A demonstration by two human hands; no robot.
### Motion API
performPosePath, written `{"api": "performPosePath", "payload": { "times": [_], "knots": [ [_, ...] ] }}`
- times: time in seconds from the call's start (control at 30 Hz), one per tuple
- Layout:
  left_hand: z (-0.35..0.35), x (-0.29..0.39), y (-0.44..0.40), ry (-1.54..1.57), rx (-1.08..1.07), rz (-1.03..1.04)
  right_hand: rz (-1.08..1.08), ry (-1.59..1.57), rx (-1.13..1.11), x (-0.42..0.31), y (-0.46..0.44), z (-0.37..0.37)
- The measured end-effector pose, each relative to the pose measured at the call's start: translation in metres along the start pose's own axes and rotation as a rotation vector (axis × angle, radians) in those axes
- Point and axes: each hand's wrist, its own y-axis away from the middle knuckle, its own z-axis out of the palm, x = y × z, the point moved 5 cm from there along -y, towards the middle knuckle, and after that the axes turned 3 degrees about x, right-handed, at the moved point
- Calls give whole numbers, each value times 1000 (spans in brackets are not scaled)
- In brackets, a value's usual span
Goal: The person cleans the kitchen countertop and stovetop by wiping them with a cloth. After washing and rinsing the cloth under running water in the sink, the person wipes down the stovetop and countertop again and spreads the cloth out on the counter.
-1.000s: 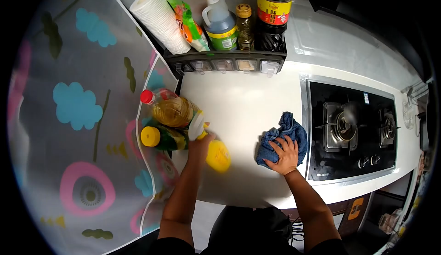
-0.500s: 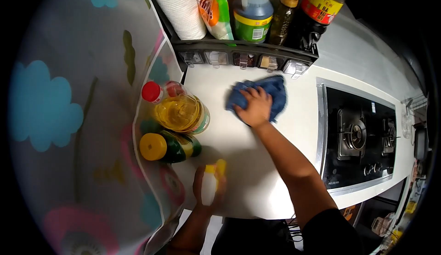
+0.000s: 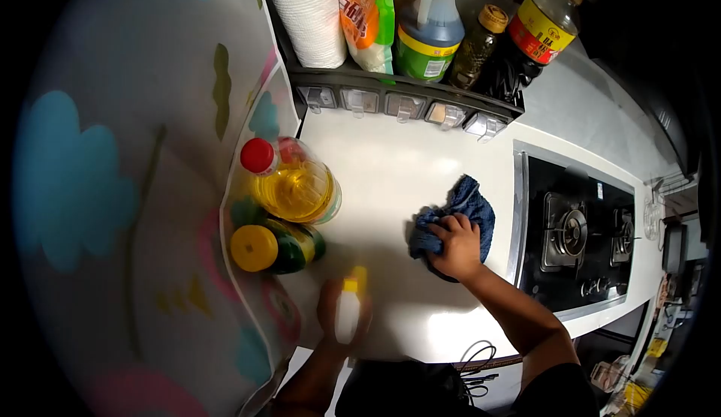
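A dark blue cloth (image 3: 476,205) lies bunched on the white countertop (image 3: 375,162), near the stove's left edge. My right hand (image 3: 459,248) presses down on it, fingers curled into the fabric. Lower down, by the counter's front edge, my left hand (image 3: 331,313) is wrapped around a white spray bottle (image 3: 347,316) with a yellow nozzle. The image is a little blurred there, and part of the grip is hidden by the bottle. Left of the hands stand a cooking oil bottle (image 3: 297,192) with a red cap and a green bottle (image 3: 293,246) with a yellow cap.
At the back, a dark rack (image 3: 409,87) carries a paper roll (image 3: 308,19), a bag (image 3: 368,23), several bottles and a row of clear-lidded spice boxes. A black gas stove (image 3: 574,229) is on the right. A patterned curtain (image 3: 173,192) hangs on the left.
My right hand has swept the cloth toward me and to the right across the counter. My left hand still holds the spray bottle, slightly nearer the front edge. The view has shifted a little.
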Motion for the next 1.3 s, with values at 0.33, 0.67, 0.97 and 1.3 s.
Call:
{"api": "performPosePath", "payload": {
  "times": [0.33, 0.67, 0.97, 1.3],
  "knots": [
    [8, -12, 6, 230, 144, 36, -53, -189, 155, -69, -179, 59],
    [98, 21, -125, 46, 381, -29, 303, 10, 253, 171, -106, -21],
    [106, -27, -244, -11, 776, 108, 317, -108, 265, 90, 122, -29],
    [81, -20, -259, -63, 737, 195, 213, -137, 426, 192, -57, -20]
  ]
}}
